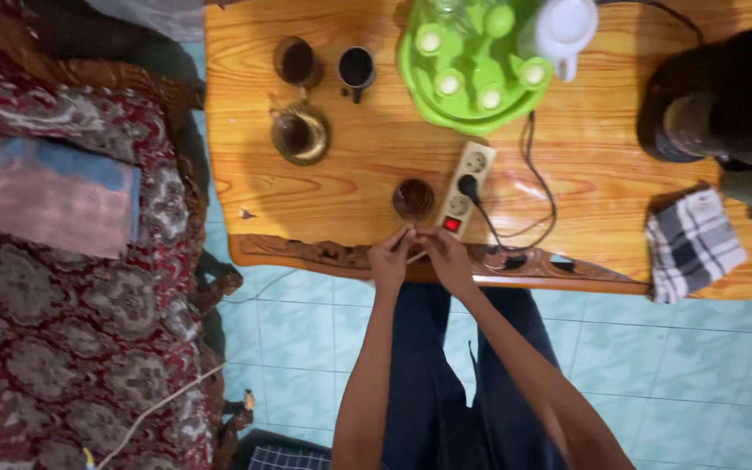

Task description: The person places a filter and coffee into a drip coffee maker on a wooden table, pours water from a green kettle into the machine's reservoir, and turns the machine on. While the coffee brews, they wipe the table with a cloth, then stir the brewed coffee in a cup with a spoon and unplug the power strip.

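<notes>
While both hands met at the near edge of the wooden surface (350, 187), the left hand (391, 261) and right hand (447, 259) were pinched together on a small pale packet (412, 235), held between the fingertips just near of a dark glass cup (413, 198). The packet appeared light, thin and pliable; it would crumple or tear readily, and was best held at its two ends with finger pads only. Its exact kind and contents could not be made out, as the fingers covered most of it. A white power strip (466, 187) lay just right of the cup, with a black cable trailing right. Farther off stood a brass pot (300, 135), two dark cups, and a green rack (472, 65). A checked cloth (692, 244) hung at the right edge. A dark appliance at far right was cut off by the frame.
</notes>
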The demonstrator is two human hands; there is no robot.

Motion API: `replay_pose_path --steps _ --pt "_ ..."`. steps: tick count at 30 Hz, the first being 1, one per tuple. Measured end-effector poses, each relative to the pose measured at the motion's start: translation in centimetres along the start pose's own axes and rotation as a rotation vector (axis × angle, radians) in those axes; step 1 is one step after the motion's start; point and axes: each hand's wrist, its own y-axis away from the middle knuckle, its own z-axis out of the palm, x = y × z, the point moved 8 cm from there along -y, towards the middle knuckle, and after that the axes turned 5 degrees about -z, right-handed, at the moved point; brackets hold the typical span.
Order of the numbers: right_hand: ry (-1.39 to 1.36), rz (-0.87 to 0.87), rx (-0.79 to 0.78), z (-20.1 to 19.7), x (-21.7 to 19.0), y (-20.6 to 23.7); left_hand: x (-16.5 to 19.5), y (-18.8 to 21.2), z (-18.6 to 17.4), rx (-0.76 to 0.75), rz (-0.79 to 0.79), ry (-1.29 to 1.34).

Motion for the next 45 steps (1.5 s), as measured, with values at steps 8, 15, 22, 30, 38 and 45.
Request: replay_pose_path --steps 8,15,22,30,38,45 --pt "0.007 -0.005 0.144 8.5 -1.0 -10.7 2.6 -12.0 -5.0 -0.069 0.004 0.224" --pt "-0.102 0.018 0.085 12.6 -1.4 -15.8 1.8 -17.3 -7.4 -0.092 -0.194 0.15" --pt "-0.046 0.06 0.075 13.8 -0.7 -17.8 2.2 -20.0 -7.2 -0.1 -0.122 0.319" --pt "-0.183 0.075 0.104 10.9 -0.5 -15.4 1.8 -19.7 -6.0 -0.082 -0.103 0.253" --pt "0.655 0.091 0.396 -4.9 -1.5 -6.3 1.4 -12.1 -3.1 0.29 0.015 0.274" --pt "0.899 0.006 0.119 -10.9 -0.3 -9.8 4.4 -5.4 11.7 -0.174 0.294 -0.478"
